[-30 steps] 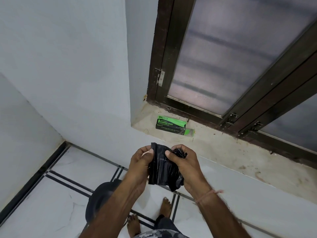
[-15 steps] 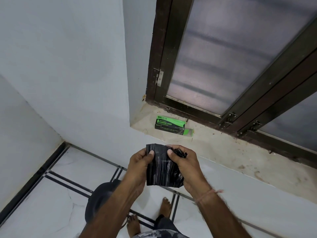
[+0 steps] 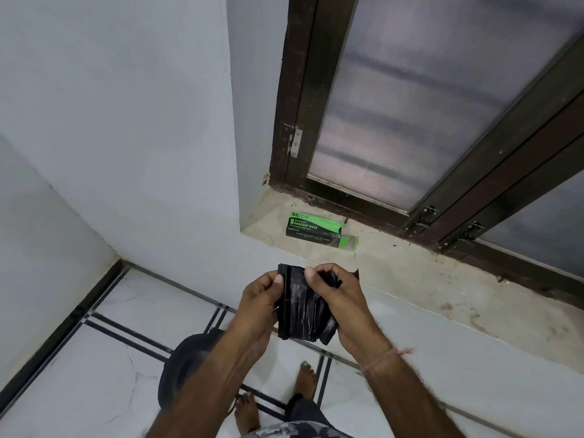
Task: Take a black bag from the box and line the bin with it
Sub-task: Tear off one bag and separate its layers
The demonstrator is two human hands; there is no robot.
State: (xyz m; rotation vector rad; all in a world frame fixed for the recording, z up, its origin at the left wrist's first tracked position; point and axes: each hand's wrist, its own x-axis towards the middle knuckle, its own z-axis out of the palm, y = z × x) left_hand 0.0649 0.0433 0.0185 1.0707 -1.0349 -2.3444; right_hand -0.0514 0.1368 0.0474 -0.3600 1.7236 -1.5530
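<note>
A folded black bag (image 3: 300,306) hangs between both hands at chest height. My left hand (image 3: 259,303) pinches its left edge with thumb and fingers. My right hand (image 3: 341,300) grips its crumpled right side, thumb on top. The green and black garbage bag box (image 3: 313,228) lies on the stone window sill (image 3: 442,279) beyond my hands, its right end flap open. The dark round bin (image 3: 183,371) stands on the floor below, mostly hidden by my left forearm.
A dark-framed frosted window (image 3: 410,105) rises behind the sill. White walls meet in a corner at the left. The floor (image 3: 104,368) is white tile with black strips. My bare feet (image 3: 306,379) stand beside the bin.
The bag's folds have spread wider between my hands, and its left edge has been pulled flatter. The box has not moved.
</note>
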